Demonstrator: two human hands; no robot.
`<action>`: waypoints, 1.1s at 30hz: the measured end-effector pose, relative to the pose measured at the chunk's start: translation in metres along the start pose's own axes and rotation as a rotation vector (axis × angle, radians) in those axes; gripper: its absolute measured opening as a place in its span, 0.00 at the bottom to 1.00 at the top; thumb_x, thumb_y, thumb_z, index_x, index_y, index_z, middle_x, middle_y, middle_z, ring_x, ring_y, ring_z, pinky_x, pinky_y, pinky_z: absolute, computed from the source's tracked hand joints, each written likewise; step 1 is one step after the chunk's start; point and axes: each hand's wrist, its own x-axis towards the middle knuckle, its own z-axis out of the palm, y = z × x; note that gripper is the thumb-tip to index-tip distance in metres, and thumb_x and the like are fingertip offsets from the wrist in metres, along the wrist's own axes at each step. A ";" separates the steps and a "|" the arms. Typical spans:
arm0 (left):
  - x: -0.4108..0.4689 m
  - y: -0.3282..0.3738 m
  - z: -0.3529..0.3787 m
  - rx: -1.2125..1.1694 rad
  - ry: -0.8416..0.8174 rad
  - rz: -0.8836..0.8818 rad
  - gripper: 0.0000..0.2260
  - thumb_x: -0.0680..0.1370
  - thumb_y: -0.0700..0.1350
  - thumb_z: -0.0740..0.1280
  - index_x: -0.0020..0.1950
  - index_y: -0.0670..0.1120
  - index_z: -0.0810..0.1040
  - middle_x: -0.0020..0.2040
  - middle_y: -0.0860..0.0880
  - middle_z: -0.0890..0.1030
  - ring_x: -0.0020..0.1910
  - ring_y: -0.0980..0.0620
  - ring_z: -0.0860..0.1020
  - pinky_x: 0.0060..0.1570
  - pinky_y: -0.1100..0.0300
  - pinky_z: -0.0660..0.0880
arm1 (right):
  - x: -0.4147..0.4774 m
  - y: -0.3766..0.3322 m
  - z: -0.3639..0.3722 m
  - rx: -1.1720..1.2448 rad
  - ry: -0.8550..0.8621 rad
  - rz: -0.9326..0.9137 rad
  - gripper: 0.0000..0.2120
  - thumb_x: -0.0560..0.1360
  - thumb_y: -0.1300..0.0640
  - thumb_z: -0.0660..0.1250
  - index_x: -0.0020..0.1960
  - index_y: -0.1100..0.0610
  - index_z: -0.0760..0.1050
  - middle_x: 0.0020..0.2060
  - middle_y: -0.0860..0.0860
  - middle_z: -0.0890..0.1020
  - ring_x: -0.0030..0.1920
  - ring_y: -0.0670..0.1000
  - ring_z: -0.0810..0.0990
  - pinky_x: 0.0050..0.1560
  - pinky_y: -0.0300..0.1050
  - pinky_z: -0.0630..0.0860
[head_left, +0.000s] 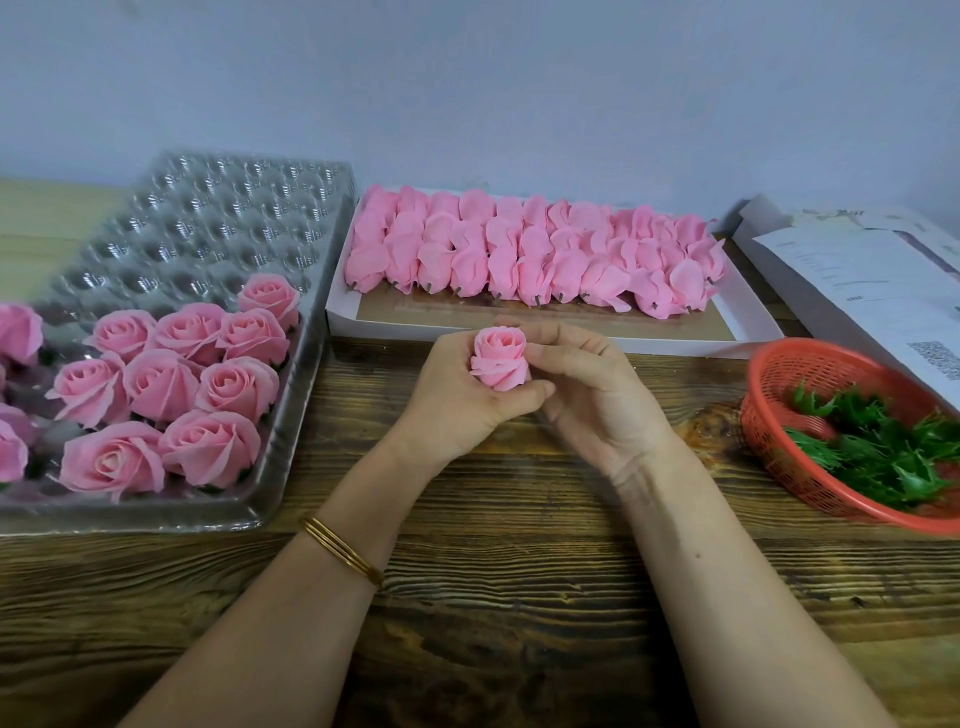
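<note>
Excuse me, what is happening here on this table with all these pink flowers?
A person holds one pink rose in both hands above the wooden table: the left hand grips it from below, the right hand pinches its side. Opened roses sit in the clear tray at left, closed buds lie in the white box behind, green leaf pieces in the red basket.

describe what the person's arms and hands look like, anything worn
Both arms are bare to the picture's edge: no sleeves, no gloves. The left hand has thin gold-coloured bangles stacked at its wrist. The right hand shows no bangle, watch or ring.
</note>
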 end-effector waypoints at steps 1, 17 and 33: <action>0.000 0.000 0.000 0.007 -0.008 0.003 0.13 0.69 0.31 0.76 0.44 0.48 0.83 0.39 0.51 0.85 0.42 0.59 0.81 0.45 0.64 0.78 | 0.000 0.000 0.000 0.003 0.002 0.000 0.13 0.67 0.67 0.65 0.50 0.71 0.76 0.44 0.61 0.83 0.45 0.56 0.82 0.48 0.45 0.81; 0.000 0.000 -0.001 0.104 0.047 0.000 0.14 0.70 0.33 0.77 0.39 0.52 0.79 0.32 0.63 0.81 0.35 0.66 0.79 0.36 0.74 0.72 | 0.003 0.005 -0.004 -0.044 0.076 0.012 0.09 0.73 0.74 0.60 0.49 0.67 0.77 0.46 0.62 0.82 0.48 0.57 0.80 0.52 0.49 0.79; 0.006 -0.007 -0.006 0.075 0.265 -0.009 0.17 0.68 0.36 0.78 0.53 0.37 0.78 0.44 0.45 0.82 0.43 0.54 0.81 0.43 0.63 0.78 | 0.004 0.009 0.006 0.193 0.087 0.299 0.17 0.69 0.59 0.62 0.54 0.65 0.78 0.48 0.60 0.82 0.49 0.56 0.81 0.60 0.51 0.76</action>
